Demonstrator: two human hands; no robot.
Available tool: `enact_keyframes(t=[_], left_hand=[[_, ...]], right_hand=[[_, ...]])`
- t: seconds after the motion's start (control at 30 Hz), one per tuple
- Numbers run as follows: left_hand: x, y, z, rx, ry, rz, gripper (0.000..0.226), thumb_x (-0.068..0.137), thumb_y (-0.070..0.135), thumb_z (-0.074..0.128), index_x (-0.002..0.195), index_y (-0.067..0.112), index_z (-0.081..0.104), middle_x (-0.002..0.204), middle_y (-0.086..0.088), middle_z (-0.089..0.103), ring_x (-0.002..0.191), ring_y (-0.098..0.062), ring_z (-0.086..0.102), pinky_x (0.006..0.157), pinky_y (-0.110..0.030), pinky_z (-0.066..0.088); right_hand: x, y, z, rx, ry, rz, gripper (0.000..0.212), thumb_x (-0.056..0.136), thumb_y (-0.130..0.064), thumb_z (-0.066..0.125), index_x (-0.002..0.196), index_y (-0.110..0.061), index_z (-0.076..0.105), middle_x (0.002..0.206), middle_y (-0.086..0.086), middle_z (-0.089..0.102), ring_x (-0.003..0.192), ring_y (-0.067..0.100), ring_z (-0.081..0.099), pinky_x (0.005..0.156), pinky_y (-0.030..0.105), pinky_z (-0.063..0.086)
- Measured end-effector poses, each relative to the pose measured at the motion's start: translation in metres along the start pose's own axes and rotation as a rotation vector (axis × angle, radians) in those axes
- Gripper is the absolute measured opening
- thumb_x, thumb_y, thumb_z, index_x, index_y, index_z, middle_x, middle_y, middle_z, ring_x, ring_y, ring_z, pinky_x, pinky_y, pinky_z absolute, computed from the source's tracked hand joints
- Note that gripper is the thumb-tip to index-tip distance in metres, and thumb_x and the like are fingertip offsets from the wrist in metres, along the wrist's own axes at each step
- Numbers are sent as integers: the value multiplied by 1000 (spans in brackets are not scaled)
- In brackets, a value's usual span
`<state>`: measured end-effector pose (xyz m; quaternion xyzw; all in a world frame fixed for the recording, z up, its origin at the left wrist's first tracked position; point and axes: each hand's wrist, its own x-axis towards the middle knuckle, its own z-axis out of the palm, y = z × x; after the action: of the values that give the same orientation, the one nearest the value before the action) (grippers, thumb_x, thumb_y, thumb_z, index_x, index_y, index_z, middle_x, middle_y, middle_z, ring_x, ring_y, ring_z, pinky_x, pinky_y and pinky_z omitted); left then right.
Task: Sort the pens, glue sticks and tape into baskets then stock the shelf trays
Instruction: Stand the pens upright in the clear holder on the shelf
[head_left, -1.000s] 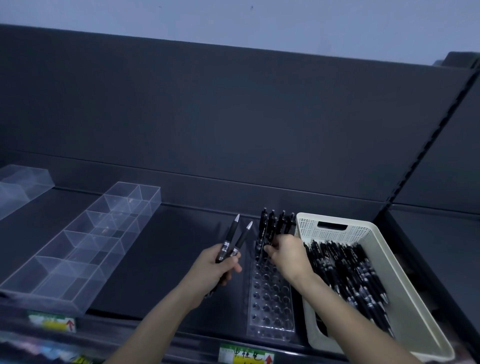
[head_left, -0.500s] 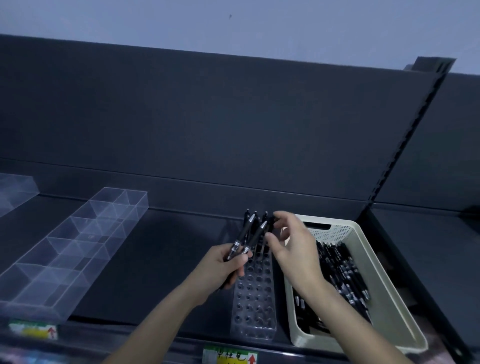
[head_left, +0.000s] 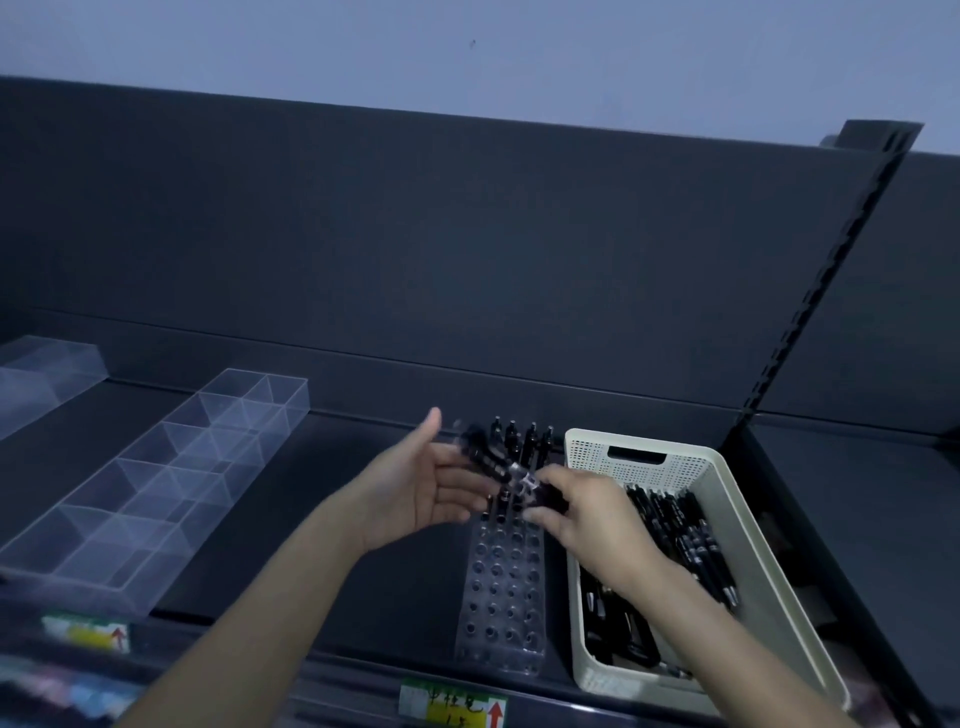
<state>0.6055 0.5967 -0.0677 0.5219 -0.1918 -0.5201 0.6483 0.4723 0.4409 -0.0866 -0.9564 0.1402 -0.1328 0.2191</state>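
Two black pens (head_left: 485, 460), blurred by motion, lie slanted between my hands above the clear holed pen tray (head_left: 501, 597). My right hand (head_left: 584, 512) pinches their near ends. With palm turned right and thumb up, my left hand (head_left: 415, 488) has straight fingers beside the pens. Several black pens (head_left: 522, 436) stand upright in the tray's far holes. To the right of the tray, the cream perforated basket (head_left: 727, 499) holds several more black pens (head_left: 685, 540).
A clear divided tray (head_left: 171, 478) lies on the dark shelf to the left, and another clear tray (head_left: 36, 374) lies at the far left. Price labels (head_left: 457, 704) line the shelf's front edge. A slotted upright (head_left: 810, 291) separates the neighbouring bay at right.
My left hand gripped the two pens before; now its fingers are spread and my right hand has taken hold of the pens. The camera view shifted slightly.
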Motion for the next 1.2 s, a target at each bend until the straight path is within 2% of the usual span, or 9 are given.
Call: enact_keyframes(t=[0.07, 0.13, 0.3, 0.43, 0.63, 0.73, 0.9, 1.0, 1.2], left_hand=[[5, -9, 1, -54, 73, 86, 40, 94, 32, 42, 96, 2, 68, 85, -13, 69, 67, -16, 67, 59, -22, 54], [9, -22, 11, 151, 114, 173, 19, 90, 12, 52, 98, 7, 69, 84, -4, 68, 71, -10, 64, 65, -21, 52], [14, -29, 37, 336, 256, 379, 23, 87, 4, 59, 66, 12, 66, 57, 9, 62, 57, -1, 57, 58, -13, 46], [20, -30, 36, 330, 296, 408, 16, 85, 1, 61, 72, 7, 67, 58, 9, 63, 55, 4, 57, 56, -10, 45], [19, -30, 24, 313, 386, 390, 16, 85, 1, 61, 78, 13, 69, 72, 6, 67, 62, 6, 61, 58, -7, 47], [17, -38, 7, 363, 429, 307, 16, 87, 2, 60, 81, 15, 67, 77, 5, 67, 71, -4, 62, 63, -11, 51], [17, -54, -6, 412, 425, 251, 17, 88, 3, 60, 81, 18, 66, 84, 2, 66, 76, -7, 60, 68, -18, 50], [18, -57, -10, 413, 406, 254, 16, 87, 3, 60, 81, 16, 67, 85, 0, 65, 76, -7, 59, 68, -17, 51], [21, -62, -16, 400, 392, 249, 18, 87, 3, 61, 80, 18, 67, 82, 2, 65, 76, -8, 60, 68, -18, 51]], right_hand=[[0, -6, 3, 299, 28, 126, 13, 78, -24, 73, 86, -21, 64, 81, 7, 69, 69, 14, 57, 67, 28, 46], [2, -11, 7, 482, 17, 199, 13, 75, -18, 76, 74, -20, 62, 73, 8, 66, 63, 10, 55, 63, 27, 47], [0, -19, 15, 497, 7, 195, 11, 77, -18, 74, 74, -13, 64, 58, -2, 55, 49, 5, 46, 51, 18, 39], [0, -17, 13, 587, -52, 202, 36, 87, -14, 62, 54, -20, 49, 41, -6, 48, 37, 2, 42, 45, 15, 35], [6, -4, 5, 573, 41, 323, 7, 88, -7, 60, 83, -12, 56, 65, 2, 58, 43, 3, 53, 43, 16, 39], [16, 6, 1, 567, 69, 386, 15, 88, -1, 57, 97, -12, 51, 73, 5, 57, 46, 7, 57, 41, 14, 41], [32, 7, 13, 470, 62, 388, 13, 95, -7, 47, 82, -11, 50, 79, 3, 59, 60, 16, 64, 60, 30, 58], [37, 6, 26, 323, 78, 375, 6, 94, -10, 50, 95, -5, 52, 89, 10, 64, 70, 23, 69, 72, 45, 57], [44, 8, 44, 184, 37, 415, 17, 90, -18, 59, 86, -2, 56, 83, 14, 66, 74, 28, 67, 71, 44, 57]])
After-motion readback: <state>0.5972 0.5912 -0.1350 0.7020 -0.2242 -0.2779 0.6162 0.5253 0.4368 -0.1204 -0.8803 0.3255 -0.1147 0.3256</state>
